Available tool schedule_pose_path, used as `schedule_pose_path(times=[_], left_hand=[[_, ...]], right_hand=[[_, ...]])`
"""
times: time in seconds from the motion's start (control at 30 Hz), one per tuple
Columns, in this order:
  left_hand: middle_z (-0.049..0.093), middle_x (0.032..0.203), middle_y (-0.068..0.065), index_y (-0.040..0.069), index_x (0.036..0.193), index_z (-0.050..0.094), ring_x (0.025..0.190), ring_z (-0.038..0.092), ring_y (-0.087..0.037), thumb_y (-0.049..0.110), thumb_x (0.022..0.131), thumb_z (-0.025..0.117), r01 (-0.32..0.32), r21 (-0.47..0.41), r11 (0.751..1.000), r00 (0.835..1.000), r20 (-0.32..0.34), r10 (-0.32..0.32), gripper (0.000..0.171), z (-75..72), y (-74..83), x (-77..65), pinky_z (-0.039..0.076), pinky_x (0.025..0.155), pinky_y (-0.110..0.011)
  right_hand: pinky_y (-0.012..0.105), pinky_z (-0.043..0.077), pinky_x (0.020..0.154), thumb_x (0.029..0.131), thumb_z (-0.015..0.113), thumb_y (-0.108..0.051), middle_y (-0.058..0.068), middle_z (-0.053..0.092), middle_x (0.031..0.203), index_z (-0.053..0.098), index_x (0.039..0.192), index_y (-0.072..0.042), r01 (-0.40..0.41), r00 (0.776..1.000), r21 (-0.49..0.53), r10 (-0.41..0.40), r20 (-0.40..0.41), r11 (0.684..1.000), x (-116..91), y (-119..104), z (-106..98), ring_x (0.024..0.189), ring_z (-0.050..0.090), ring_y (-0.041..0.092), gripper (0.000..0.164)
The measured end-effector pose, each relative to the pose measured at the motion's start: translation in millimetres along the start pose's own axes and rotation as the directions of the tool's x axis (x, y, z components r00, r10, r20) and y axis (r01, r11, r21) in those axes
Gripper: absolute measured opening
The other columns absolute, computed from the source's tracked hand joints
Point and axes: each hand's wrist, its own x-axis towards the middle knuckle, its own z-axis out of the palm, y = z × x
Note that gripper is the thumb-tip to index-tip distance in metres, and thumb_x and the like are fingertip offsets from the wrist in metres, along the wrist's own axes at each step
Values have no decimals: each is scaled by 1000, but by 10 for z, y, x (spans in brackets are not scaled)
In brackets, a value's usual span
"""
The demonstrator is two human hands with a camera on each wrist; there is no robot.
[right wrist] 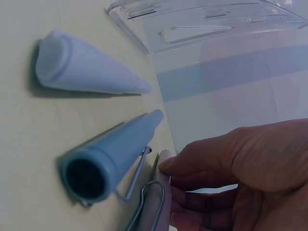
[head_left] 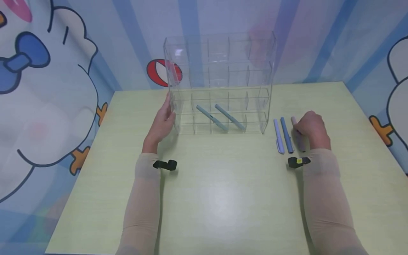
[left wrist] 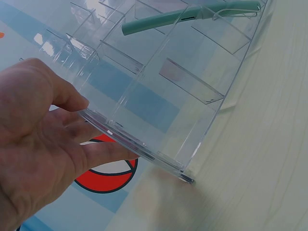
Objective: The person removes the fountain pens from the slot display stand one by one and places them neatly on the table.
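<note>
My left hand [head_left: 160,124] grips the left side of a clear acrylic display rack [head_left: 220,114], thumb on one face and fingers round the edge, as the left wrist view shows. Two grey-green pens [head_left: 213,119] lie slanted in its lower compartments; one green pen [left wrist: 168,19] with a wire clip shows close up. Over on the right, my right hand [head_left: 313,128] pinches a pale pinkish pen [right wrist: 156,202] between thumb and fingers, low at the table. Beside that pen lie a blue pen [head_left: 287,135] and a lavender pen [head_left: 278,136], roughly parallel.
The rack stands upright near the back of the pale table [head_left: 223,198], divided into several rows of small compartments. Behind it hangs a striped backdrop [head_left: 223,17] with cartoon figures and a red-and-white ball [head_left: 157,72]. Each wrist bears a small black camera mount [head_left: 165,165].
</note>
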Motion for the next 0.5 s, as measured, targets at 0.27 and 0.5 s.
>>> schedule_pose_path(times=[0.27,0.5], left_hand=[[6,168,-1,18,162,3,151,11,-18,-3,103,38,0,-9,1000,1000,1,0,72,3,3,-4,20,119,-44],[7,168,1,19,162,3,152,13,-21,-4,103,38,-13,-19,1000,1000,6,13,73,-2,-4,6,21,119,-43]], right_hand=[[34,38,53,100,50,-29,3,47,57,53,62,-4,35,999,-25,-35,12,999,-14,-27,9,56,44,20,47],[34,38,51,99,52,-27,6,49,60,54,63,-3,17,1000,-2,-17,-1,1000,-9,-21,18,57,45,21,43]])
